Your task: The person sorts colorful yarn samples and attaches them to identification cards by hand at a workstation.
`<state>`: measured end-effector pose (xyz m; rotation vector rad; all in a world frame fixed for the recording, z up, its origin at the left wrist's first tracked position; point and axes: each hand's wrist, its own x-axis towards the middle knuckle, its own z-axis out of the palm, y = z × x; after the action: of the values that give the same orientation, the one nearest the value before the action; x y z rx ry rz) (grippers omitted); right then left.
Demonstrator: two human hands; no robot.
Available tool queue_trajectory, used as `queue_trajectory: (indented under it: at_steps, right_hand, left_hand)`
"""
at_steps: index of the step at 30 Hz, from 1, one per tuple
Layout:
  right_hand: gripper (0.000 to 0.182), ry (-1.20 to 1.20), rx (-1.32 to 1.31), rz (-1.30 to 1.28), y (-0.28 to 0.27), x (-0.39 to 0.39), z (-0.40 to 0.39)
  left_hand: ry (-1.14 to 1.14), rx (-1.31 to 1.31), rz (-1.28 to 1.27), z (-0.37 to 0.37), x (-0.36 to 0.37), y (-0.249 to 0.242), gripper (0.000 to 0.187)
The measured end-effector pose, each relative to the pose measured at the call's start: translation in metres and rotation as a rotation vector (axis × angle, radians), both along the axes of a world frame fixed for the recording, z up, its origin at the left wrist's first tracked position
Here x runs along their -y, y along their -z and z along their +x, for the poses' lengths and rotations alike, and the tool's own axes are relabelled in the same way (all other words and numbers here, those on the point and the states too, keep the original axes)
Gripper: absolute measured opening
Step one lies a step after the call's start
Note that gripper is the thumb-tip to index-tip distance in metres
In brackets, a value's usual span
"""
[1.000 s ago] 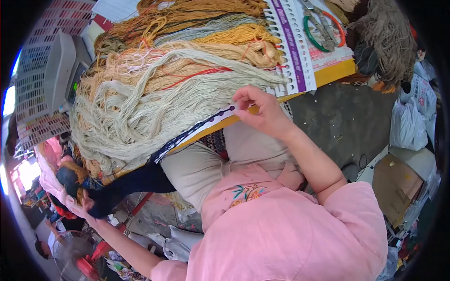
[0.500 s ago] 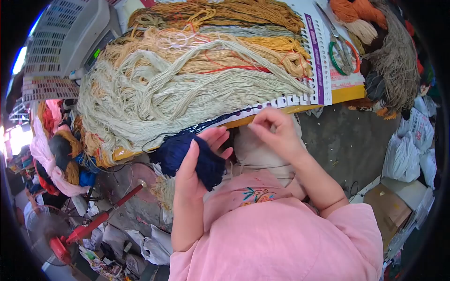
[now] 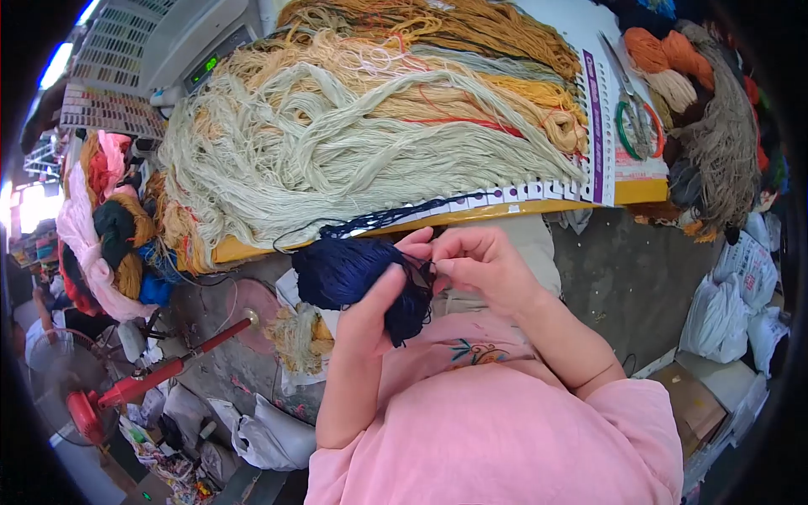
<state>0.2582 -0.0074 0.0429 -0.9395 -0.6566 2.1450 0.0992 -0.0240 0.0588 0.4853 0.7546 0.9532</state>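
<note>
My left hand (image 3: 368, 310) is wrapped round a thick hank of navy thread (image 3: 341, 273), held in front of the table's near edge. With thumb and fingers pinched together, my right hand (image 3: 488, 268) grips a few loose strands at the hank's right side, close to the left fingertips. More navy strands (image 3: 379, 220) trail along the table edge, threaded at a white card strip with punched holes (image 3: 522, 194). Behind them lies a broad spread of pale grey-green thread (image 3: 396, 160).
Ochre and brown threads (image 3: 471, 29) cover the table's back. Scissors with green and orange handles (image 3: 637, 126) lie beside a purple-striped card (image 3: 596, 109). A digital scale (image 3: 215, 55) stands back left. Below left is a red fan (image 3: 126, 387); hanging hanks (image 3: 715, 126) are at right.
My right hand has moved left to the navy hank and now pinches strands there. The hank has turned slightly in my left hand. The whole view has shifted a little.
</note>
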Motion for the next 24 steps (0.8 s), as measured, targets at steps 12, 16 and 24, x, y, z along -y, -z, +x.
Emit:
queue_trajectory:
  at_steps: [12,16,24]
  right_hand:
    - [0.006,0.322,-0.845,0.114,-0.005,-0.012,0.087]
    - [0.006,1.086,-0.659,0.500,-0.055,-0.047,0.270]
    - [0.015,0.343,0.536,0.452,0.008,-0.040,0.121]
  left_hand:
    - [-0.623,-0.241,-0.225,-0.057,-0.004,-0.007,0.006]
    - [-0.512,0.774,-0.208,-0.186,0.009,0.016,0.022]
    - [0.219,-0.399,-0.115,0.046,-0.049,-0.001,0.027]
